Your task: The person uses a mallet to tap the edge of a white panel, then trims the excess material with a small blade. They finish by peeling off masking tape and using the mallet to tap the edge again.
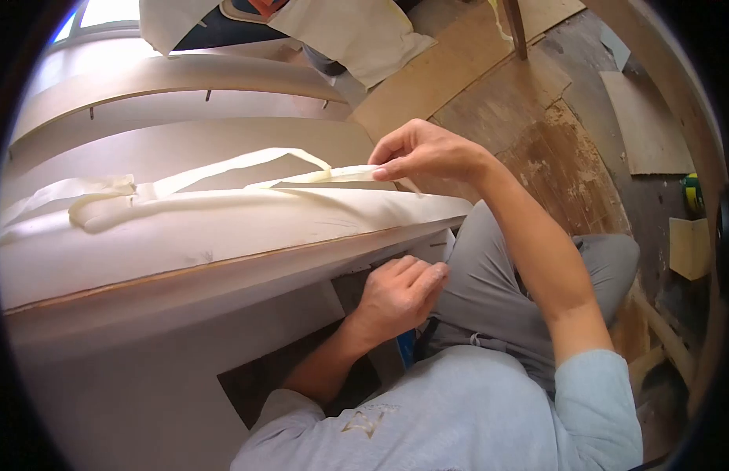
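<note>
My right hand (431, 155) pinches the end of a pale strip of masking tape (352, 172) between thumb and fingers. From there the strip runs left in loose, twisted loops above a long white curved panel (246, 220). More of the tape lies crumpled at the panel's left part. My left hand (403, 292) is curled closed just below the panel's near edge, in front of my lap. Its palm side is hidden, so whatever may be in it cannot be made out.
Behind the panel stands another curved pale piece (184, 82) with small dark pegs. A cream sheet (364, 39) hangs at the top. Boards (647, 122) lie on the worn floor at right, near a green and yellow can (692, 195) and a wooden block (688, 248).
</note>
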The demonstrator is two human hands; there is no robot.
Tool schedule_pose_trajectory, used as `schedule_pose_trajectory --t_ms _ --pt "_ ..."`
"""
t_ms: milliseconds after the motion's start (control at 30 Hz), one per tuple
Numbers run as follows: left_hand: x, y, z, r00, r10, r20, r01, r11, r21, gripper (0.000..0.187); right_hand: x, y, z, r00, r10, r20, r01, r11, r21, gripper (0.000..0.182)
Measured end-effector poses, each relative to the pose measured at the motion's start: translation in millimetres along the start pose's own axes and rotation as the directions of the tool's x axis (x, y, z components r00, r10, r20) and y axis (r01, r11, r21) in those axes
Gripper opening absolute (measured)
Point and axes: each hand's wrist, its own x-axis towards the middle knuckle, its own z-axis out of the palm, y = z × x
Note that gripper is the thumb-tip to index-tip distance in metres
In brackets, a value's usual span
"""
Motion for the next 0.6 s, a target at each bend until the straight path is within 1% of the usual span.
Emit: schedule_pose_trajectory --t_ms 33,133,167,200,267,300,333,400,433,467,500,533,567,600 --pt "0.0 2.2 1.9 1.0 -0.006 0.012 0.007 1.0 -0.019 0.02 -4.2 -2.0 -2.2 1.0 0.004 -0.02 -0.003 1.0 0.024 0.034" --pt "-0.6 6.1 6.2 1.0 -0.017 0.006 0.017 0.999 -0.029 0.022 -2.2 -1.6 -18.8 0.999 0.012 -0.03 -0.012 1.0 -0.017 0.033" --pt "-0.2 6.1 6.3 1.0 -0.021 -0.002 0.021 1.0 -0.018 0.022 -2.0 -8.7 -21.1 0.999 0.002 -0.051 -0.002 1.0 -0.003 0.03" --pt "0.0 6.0 6.1 1.0 -0.02 -0.008 0.02 1.0 -0.024 0.022 0.6 -13.5 -23.6 0.999 -0.005 -0.038 0.005 1.0 -0.006 0.03" --pt "1.9 3.2 7.3 0.999 -0.024 -0.026 0.024 1.0 -0.013 0.023 11.4 -25.3 -30.2 0.981 -0.067 -0.184 0.033 0.983 -0.183 0.028" --pt "2.7 1.3 8.9 0.999 -0.036 -0.024 0.036 0.999 -0.021 0.022 16.9 -32.1 -33.9 0.978 -0.079 -0.195 0.035 0.975 -0.219 0.026" --pt "3.9 -1.5 11.3 0.998 -0.053 -0.02 0.053 0.998 -0.031 0.022 23.1 -39.0 -40.0 0.98 -0.085 -0.18 0.045 0.975 -0.216 0.026" --pt "11.8 -6.0 15.7 0.996 -0.089 -0.008 0.089 0.996 -0.014 0.022 41.6 -46.9 -49.0 0.971 -0.121 -0.208 0.027 0.913 -0.408 0.022" --pt "17.9 -8.6 18.3 0.997 -0.075 -0.014 0.074 0.997 -0.033 0.022 55.0 -39.1 -57.1 0.971 -0.159 -0.18 0.083 0.925 -0.37 0.02" --pt "23.0 -11.0 19.8 0.998 -0.065 -0.019 0.064 0.997 -0.053 0.023 65.3 -36.7 -55.9 0.976 -0.152 -0.156 0.091 0.934 -0.346 0.02" --pt "27.6 -14.0 22.2 0.998 -0.061 -0.032 0.059 0.996 -0.065 0.023 73.6 -39.1 -56.3 0.968 -0.179 -0.174 0.102 0.919 -0.381 0.019" --pt "33.2 -15.5 19.5 0.996 -0.088 -0.03 0.086 0.995 -0.057 0.023 81.9 -42.7 -58.0 0.959 -0.207 -0.194 0.11 0.902 -0.418 0.019" --pt "39.3 -16.3 15.8 0.996 -0.092 -0.02 0.09 0.994 -0.066 0.023 89.5 -44.9 -57.1 0.962 -0.184 -0.2 0.072 0.881 -0.467 0.019" --pt "44.3 -18.7 12.7 0.996 -0.09 -0.008 0.089 0.993 -0.077 0.023 98.3 -43.5 -57.0 0.965 -0.183 -0.187 0.08 0.887 -0.455 0.019"
